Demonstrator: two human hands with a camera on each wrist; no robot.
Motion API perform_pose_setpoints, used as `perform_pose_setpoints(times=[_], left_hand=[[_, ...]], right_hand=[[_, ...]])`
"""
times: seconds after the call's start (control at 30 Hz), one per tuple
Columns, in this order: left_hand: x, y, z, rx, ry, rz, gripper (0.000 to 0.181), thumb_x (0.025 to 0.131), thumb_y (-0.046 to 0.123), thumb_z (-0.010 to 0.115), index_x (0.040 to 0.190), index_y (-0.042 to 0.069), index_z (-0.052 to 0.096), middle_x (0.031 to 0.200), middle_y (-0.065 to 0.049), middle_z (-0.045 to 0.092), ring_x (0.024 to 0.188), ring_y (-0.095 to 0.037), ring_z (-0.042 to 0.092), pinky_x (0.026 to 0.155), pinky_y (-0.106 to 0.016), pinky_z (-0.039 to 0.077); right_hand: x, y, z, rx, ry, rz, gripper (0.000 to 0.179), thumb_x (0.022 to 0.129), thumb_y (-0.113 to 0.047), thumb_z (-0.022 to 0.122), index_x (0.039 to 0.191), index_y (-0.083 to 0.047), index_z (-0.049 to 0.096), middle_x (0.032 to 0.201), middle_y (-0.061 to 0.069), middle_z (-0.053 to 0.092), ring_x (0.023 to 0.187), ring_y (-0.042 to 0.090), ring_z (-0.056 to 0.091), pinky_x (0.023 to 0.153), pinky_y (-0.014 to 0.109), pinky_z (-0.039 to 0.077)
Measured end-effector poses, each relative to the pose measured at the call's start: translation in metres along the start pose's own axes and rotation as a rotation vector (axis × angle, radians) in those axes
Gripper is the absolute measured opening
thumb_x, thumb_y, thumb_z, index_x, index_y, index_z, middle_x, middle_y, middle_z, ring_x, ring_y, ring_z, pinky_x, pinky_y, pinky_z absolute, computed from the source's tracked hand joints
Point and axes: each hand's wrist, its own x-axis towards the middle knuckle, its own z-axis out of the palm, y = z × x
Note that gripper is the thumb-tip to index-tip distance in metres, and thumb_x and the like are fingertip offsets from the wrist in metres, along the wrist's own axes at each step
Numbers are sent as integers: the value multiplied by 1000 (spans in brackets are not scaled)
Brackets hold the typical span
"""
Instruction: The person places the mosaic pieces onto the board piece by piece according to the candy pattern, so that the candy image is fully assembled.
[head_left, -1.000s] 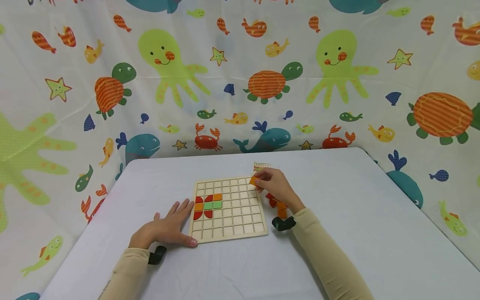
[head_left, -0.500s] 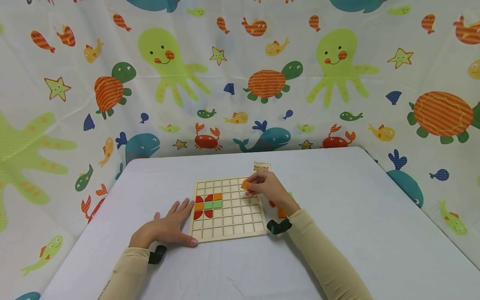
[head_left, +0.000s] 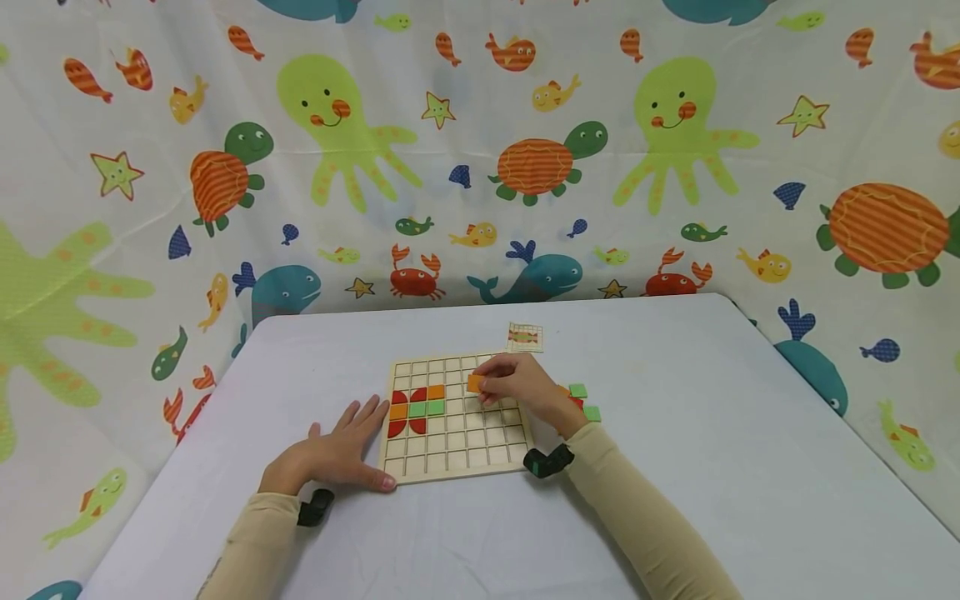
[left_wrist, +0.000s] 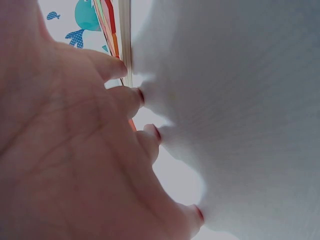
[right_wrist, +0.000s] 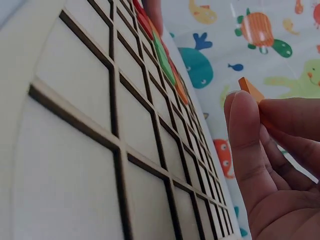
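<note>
A wooden grid board [head_left: 467, 437] lies on the white table. On its left side sit red rounded tiles [head_left: 396, 428], orange square tiles [head_left: 436, 392] and green square tiles [head_left: 417, 409]. Between thumb and fingers my right hand [head_left: 521, 383] pinches an orange square tile [head_left: 475, 383], held above the board's upper right part; the right wrist view shows that orange tile [right_wrist: 252, 91] raised clear of the grid. My left hand [head_left: 337, 454] rests spread on the table, fingertips and thumb at the board's left edge. In the left wrist view its palm [left_wrist: 80, 135] faces the camera.
Behind the board lies a small pattern card [head_left: 525, 337] with a coloured grid picture. Several loose tiles, among them a green tile [head_left: 592, 414], lie right of the board, partly hidden by my right wrist. A sea-animal curtain [head_left: 480, 167] hangs behind the table.
My right hand has moved left and slightly toward me with the orange tile, from the board's right edge to over the grid. The card is now fully uncovered. My left hand stays put.
</note>
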Motion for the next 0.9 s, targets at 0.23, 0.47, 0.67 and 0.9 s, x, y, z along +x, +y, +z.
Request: perform_pose_setpoints(times=[0.23,0.47,0.67,0.9], left_hand=[[-1,0,-1,-9,-16,3,136,74,65,89,171,4,16,177,-23,5,161,-50,-4,109,-88,-8],[-1,1,-1,10,-4,3,134,74,62,91,171,4,17,177,-24,7,160,-51,-2,108,-90,-5],[-1,2,-2,20,-6,1,133,75,61,90,171,4,17,177,-24,7,160,-51,-2,108,-90,-4],[-1,3,-2,12,-1,0,133,75,61,91,171,4,18,177,-25,8,160,-52,-1,108,-90,-3]], right_hand=[[0,-3,15,-48,-24,40,22,102,-2,71,123,7,74,99,14,75,79,21,75,81,32,64],[1,-2,30,-80,-90,27,23,104,-3,69,124,6,74,97,12,75,79,22,76,82,32,64],[1,-1,43,-106,-107,46,22,104,-2,67,123,4,75,94,10,75,76,20,74,82,30,63],[2,1,51,-119,-126,66,19,104,-2,67,120,3,75,90,11,74,72,21,73,78,28,63]])
